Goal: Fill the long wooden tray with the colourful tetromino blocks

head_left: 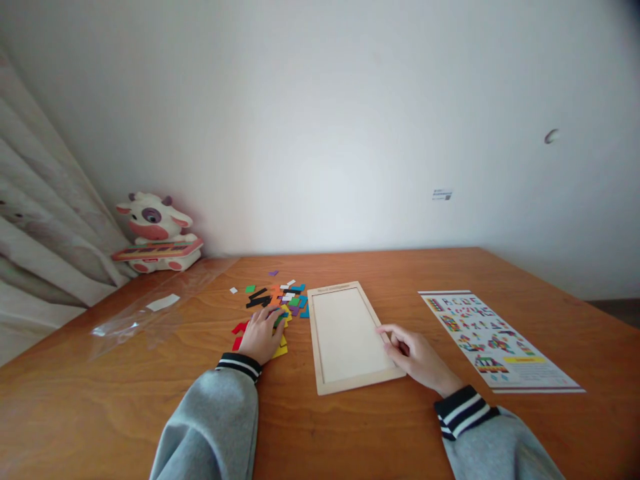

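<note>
Head view: wooden tray point(350, 340) is unfilled; left hand point(261, 335) covers puzzle pieces point(294, 302), right hand point(419, 357) touches tray; both grips unclear.

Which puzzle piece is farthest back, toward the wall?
The lone purple piece, set apart behind the main pile; every other visible piece lies nearer the camera.

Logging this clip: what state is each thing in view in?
Coloured pieces: loose, mostly clustered
Wooden tray: lying flat, pale base showing
Left hand: palm down over the pieces
Right hand: fingers bent, at the tray's right rim
Printed sheet: unfolded, pictures up
Cow keyboard toy: upright
Clear plastic wrapping: spread out, creased
Curtain: hanging in folds
</note>
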`<state>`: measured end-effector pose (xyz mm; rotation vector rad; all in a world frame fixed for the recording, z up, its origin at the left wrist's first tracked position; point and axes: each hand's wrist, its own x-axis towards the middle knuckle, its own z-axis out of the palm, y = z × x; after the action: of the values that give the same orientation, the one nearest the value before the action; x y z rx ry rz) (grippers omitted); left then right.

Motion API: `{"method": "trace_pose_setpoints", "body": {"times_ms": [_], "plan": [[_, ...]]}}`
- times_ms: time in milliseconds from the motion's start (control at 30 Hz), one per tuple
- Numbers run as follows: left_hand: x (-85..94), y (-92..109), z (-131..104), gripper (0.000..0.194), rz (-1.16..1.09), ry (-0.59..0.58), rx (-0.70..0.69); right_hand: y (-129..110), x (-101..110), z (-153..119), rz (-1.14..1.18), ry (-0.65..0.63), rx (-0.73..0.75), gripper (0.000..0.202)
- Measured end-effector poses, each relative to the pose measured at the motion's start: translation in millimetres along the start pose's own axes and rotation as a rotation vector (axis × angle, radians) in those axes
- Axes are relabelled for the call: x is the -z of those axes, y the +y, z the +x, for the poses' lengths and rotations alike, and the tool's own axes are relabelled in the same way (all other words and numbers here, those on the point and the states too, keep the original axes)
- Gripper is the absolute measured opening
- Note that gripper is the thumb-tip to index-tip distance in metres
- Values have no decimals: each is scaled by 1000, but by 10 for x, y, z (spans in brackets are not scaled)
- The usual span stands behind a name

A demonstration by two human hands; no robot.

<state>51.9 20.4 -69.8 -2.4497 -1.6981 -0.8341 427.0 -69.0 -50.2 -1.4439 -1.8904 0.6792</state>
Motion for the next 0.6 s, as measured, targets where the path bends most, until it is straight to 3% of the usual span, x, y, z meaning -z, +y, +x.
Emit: {"method": "trace_pose_setpoints", "body": {"times_ms": [267, 400, 600], "plan": [[35, 16, 3, 28, -23, 27, 14, 2, 18, 16, -59, -90, 67, 24], [92, 88, 4, 29, 31, -17, 34, 50, -3, 188, -74, 42, -5, 34], [122, 201, 27, 41, 57, -50, 27, 4, -93, 485, -290, 109, 103, 37]]}}
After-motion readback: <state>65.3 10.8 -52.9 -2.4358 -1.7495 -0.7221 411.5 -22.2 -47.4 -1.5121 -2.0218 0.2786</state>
